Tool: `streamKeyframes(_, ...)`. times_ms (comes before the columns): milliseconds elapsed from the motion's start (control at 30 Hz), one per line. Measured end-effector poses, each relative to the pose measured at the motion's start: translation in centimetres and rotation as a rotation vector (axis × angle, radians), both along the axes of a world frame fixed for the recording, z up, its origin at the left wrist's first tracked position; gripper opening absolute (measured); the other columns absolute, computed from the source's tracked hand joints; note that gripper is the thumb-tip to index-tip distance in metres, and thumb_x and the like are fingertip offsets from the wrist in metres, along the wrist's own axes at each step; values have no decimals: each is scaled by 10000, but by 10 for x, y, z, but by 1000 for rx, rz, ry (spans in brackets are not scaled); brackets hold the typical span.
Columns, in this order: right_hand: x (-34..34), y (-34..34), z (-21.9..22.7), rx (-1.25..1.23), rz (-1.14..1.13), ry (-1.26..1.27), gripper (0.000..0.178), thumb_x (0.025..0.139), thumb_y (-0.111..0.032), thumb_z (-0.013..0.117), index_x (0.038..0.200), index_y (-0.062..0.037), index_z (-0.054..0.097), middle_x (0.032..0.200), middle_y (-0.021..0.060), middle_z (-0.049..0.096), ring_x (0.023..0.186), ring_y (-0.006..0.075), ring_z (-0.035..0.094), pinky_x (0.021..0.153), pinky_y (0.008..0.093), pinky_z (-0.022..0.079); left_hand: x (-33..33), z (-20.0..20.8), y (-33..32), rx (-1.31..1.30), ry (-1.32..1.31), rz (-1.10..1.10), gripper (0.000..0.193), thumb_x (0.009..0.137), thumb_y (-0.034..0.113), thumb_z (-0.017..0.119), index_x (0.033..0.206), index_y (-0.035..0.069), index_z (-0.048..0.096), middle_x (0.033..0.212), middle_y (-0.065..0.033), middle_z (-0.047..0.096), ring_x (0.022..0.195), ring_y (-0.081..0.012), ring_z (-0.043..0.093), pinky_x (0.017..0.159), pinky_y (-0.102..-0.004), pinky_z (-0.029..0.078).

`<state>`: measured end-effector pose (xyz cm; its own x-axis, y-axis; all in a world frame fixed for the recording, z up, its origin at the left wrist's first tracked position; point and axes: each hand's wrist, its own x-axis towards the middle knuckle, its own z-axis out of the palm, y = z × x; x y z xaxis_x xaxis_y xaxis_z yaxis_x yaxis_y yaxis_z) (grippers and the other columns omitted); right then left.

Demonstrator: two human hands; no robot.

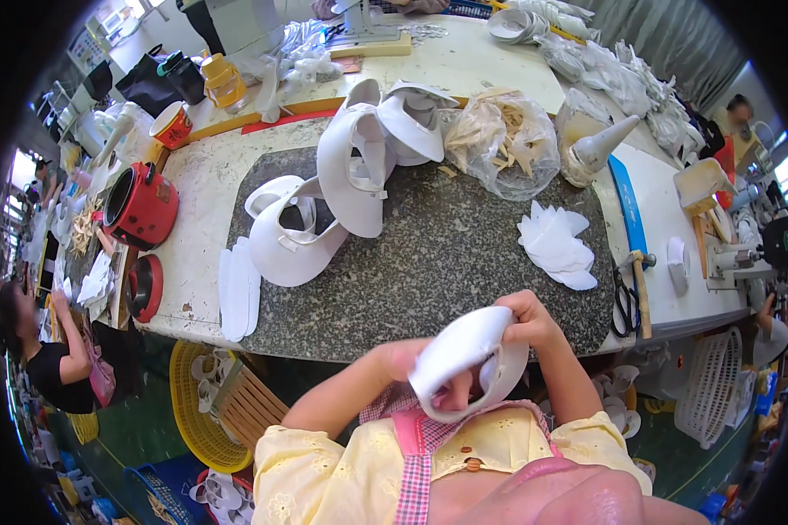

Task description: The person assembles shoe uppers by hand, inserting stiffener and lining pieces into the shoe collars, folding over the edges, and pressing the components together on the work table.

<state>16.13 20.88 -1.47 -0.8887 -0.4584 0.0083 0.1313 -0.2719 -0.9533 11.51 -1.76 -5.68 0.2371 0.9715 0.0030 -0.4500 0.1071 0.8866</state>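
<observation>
Close to my body, in front of the slab's near edge, I hold a white shoe upper in both hands. My left hand grips its left side, with fingers showing inside the opening. At the upper right edge, my right hand pinches the material between thumb and fingers. Several more white shoe uppers stand in a row on the left and far part of the speckled stone slab. Thin white shoe-shaped pieces lie fanned to the right, and long flat white pieces overlap at the slab's left edge.
A plastic bag of beige scraps and a glue-smeared container stand at the far right. Nearby are a blue bar, scissors and a hammer. A red pot stands left; a yellow basket is below.
</observation>
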Motion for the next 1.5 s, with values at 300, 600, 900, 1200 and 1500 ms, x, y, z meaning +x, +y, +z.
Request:
streamKeyframes(300, 3, -10, -19, 537, -626, 325, 140, 699, -21, 601, 836, 6, 594, 721, 37, 585, 634, 139, 556, 555, 233, 422, -53, 34, 12, -479, 1183, 822, 458, 653, 138, 659, 1090, 57, 548, 803, -113, 625, 698, -236, 615, 688, -336, 486)
streamKeyframes(600, 12, -36, 11, 888, -850, 981, 326, 756, -191, 626, 989, 3, 508, 886, 126, 529, 735, 223, 508, 692, 322, 407, -63, 73, 41, -92, 1623, 1530, 517, 633, -77, 495, 1132, 57, 509, 1117, -196, 506, 971, -348, 537, 819, -369, 452)
streamKeyframes(900, -21, -82, -4, -485, -679, 66, 390, 813, -199, 591, 1114, -9, 430, 1031, 73, 503, 869, 136, 502, 772, 258, 405, -33, 62, 39, 99, 1746, 1495, 486, 685, 16, 528, 1168, 38, 479, 1205, -237, 427, 897, -325, 541, 757, -351, 463)
streamKeyframes(1200, -26, -58, -5, -368, -859, -42, 361, 787, -9, 550, 1125, 21, 429, 1066, 99, 524, 953, 185, 537, 852, 320, 427, -29, 69, 34, 203, 1498, 1370, 520, 630, 172, 687, 1117, 79, 527, 1192, -147, 471, 938, -287, 495, 781, -372, 422)
streamKeyframes(1500, -39, -53, -14, -153, -899, 238, 327, 827, 4, 491, 1144, 18, 412, 1067, 93, 516, 924, 148, 529, 770, 271, 440, -42, 63, 38, 355, 1361, 1512, 362, 580, 188, 734, 879, 58, 576, 901, -80, 527, 867, -283, 481, 748, -367, 428)
